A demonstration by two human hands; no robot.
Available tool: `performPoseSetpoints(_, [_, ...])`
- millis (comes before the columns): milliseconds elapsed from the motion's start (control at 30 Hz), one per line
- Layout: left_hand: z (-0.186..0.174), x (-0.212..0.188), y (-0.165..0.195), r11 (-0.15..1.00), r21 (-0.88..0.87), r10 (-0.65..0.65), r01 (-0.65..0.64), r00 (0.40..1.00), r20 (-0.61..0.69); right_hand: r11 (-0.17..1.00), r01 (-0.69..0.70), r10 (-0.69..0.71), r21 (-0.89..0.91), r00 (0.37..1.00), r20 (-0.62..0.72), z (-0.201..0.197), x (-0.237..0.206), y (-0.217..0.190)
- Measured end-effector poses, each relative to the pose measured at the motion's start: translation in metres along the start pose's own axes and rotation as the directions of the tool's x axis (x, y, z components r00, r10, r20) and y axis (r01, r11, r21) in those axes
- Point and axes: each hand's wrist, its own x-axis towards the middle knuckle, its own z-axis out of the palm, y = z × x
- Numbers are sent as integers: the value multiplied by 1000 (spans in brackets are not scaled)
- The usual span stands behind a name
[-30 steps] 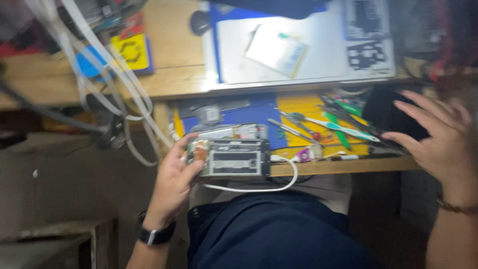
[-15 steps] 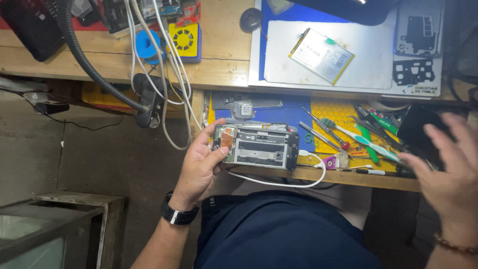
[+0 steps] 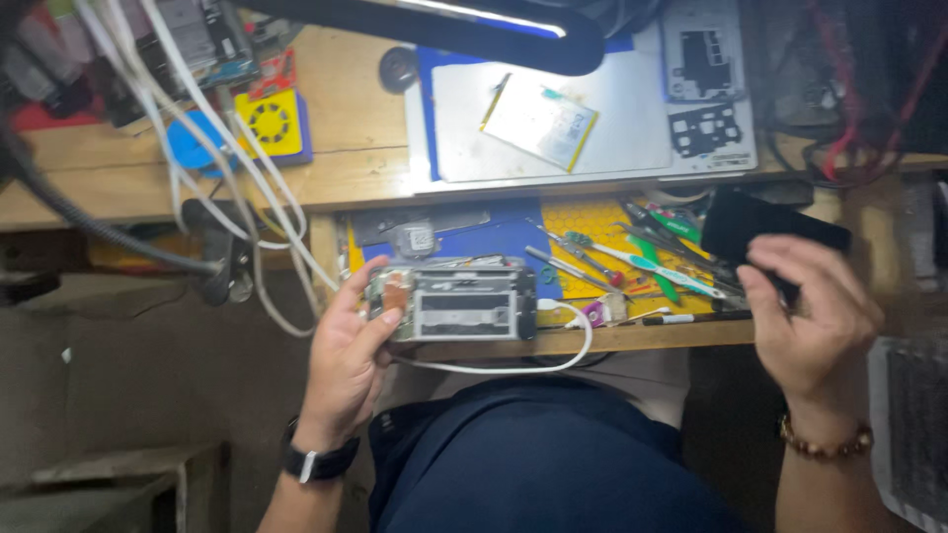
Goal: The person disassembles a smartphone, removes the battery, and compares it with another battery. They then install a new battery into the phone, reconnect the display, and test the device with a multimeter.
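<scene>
Opened phone (image 3: 452, 300), back cover off and inner board and metal shields exposed, lying sideways in left hand (image 3: 348, 357) just off the front edge of the pull-out tray (image 3: 592, 339). Left grip closed around the phone's left end, thumb over the near edge, fingers wrapped beneath. Black wristwatch (image 3: 318, 461) on that wrist. White cable (image 3: 499, 368) looping from under the phone toward its right, ending near a small pink-tipped plug (image 3: 595, 314) on the tray edge.

Right hand (image 3: 812, 321) well to the right of the phone, fingers curled onto a flat black slab (image 3: 770, 232), likely a screen or cover panel, held at its lower edge; grip closed on it, how firmly cannot be told. Beaded bracelet (image 3: 826, 443) on that wrist.

Right of the phone, on a yellow mat (image 3: 591, 219) in the tray, a scatter of tweezers and screwdrivers (image 3: 632, 262), some with green handles. Just behind the phone, a blue mat (image 3: 499, 239) with a small grey square part (image 3: 416, 240).

Farther behind the phone, on the wooden worktop (image 3: 346, 173), a grey work mat (image 3: 612, 118) carrying a flat battery (image 3: 539, 120) and dark frame pieces (image 3: 703, 99). Black lamp head (image 3: 444, 25) hanging over that mat. Behind and left of the phone, a yellow and blue square tool (image 3: 272, 123) and a bundle of white cords (image 3: 217, 148) running down across the worktop's edge. Dark blue trousers (image 3: 543, 464) below the phone.
</scene>
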Motion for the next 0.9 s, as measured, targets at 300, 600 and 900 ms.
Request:
performPoseSetpoints(300, [8,0,-7,990,-111,85,-86,996,-16,973,74,-137,220,948,286,64,9,-116])
performPoseSetpoints(600, [28,3,5,958,-159,212,-239,962,-169,877,460,-480,135,849,221,79,29,-145])
performPoseSetpoints(900, [39,34,50,948,-2,316,-318,943,-109,767,-7,-442,642,720,535,85,20,-161])
